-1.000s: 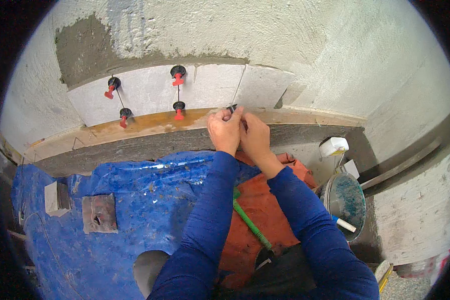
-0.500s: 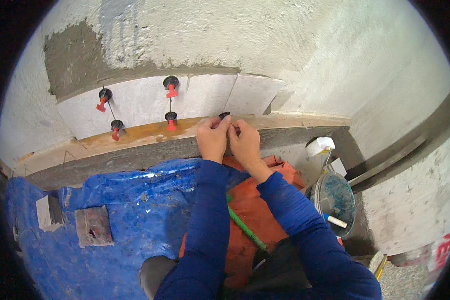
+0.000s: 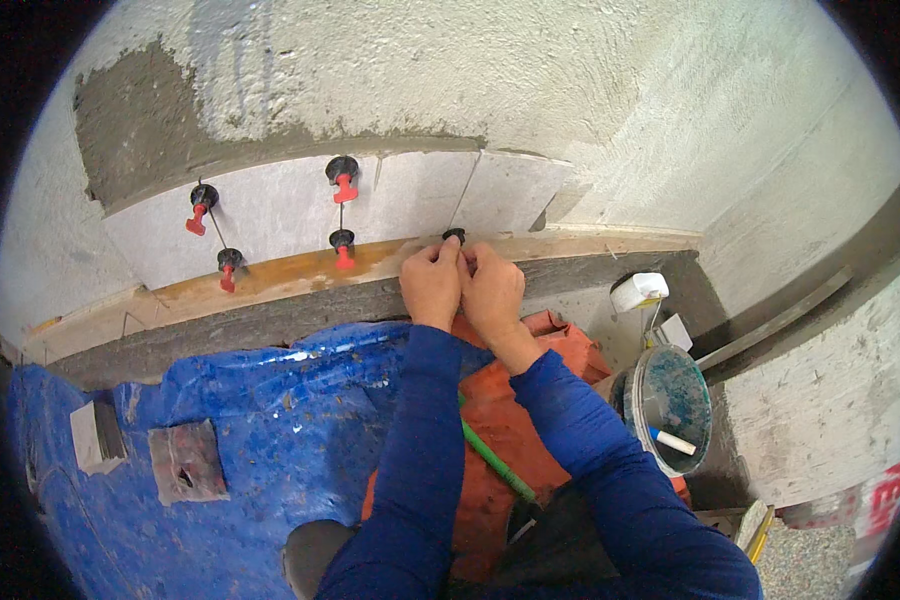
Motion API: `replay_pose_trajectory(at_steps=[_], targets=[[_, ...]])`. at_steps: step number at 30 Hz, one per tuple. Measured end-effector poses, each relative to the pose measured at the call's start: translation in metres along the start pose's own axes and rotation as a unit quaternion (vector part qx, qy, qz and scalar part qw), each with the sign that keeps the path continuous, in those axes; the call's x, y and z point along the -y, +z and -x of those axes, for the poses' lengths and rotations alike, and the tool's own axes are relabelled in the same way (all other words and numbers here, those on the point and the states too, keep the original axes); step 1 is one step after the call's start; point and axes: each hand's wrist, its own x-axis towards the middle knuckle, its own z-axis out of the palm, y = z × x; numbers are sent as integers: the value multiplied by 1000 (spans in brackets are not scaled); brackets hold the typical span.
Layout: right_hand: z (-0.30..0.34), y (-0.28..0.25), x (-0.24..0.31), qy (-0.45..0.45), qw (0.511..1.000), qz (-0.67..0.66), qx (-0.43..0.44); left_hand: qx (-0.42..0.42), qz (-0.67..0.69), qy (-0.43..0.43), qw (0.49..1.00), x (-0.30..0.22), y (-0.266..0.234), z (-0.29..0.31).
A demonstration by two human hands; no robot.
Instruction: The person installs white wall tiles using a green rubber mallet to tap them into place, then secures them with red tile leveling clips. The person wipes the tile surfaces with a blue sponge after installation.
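"Looking at the hands, what do you see?"

"The left hand (image 3: 432, 287) has its thumb and fingers pinched narrowly on a black cap (image 3: 454, 235). The right hand (image 3: 493, 292) is right beside it, fingers drawn together; its tips are partly hidden, so I cannot tell whether it grips the cap too."

"Where exactly is the cap?"

"At the near edge of the white tiles (image 3: 290, 215), by the lower end of a joint towards the right, just at the wooden strip (image 3: 310, 264)."

"And around it?"

"To the left, four black clamps (image 3: 341, 168) with red handles, in two pairs. Nearer, a blue sheet (image 3: 300, 460) lies left and an orange sheet (image 3: 560, 345) right, with a bucket (image 3: 692, 400) farther right."
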Motion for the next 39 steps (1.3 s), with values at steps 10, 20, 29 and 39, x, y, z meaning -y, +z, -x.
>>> replay_pose_trajectory(at_steps=[10, 20, 29, 39], targets=[[-6, -1, -2, -3, 1000, 9, -1, 6, 1, 4, 1000, -4, 0, -1], [-7, -1, 3, -43, 997, -55, -39, 34, 109, -20, 993, -4, 2, -6], [-6, -1, 3, -15, 997, -81, 12, 7, 58, -41, 997, 0, 4, -9], [0, 11, 0, -37, 989, -140, -43, 38, 166, -52, 984, 0, 2, -7]])
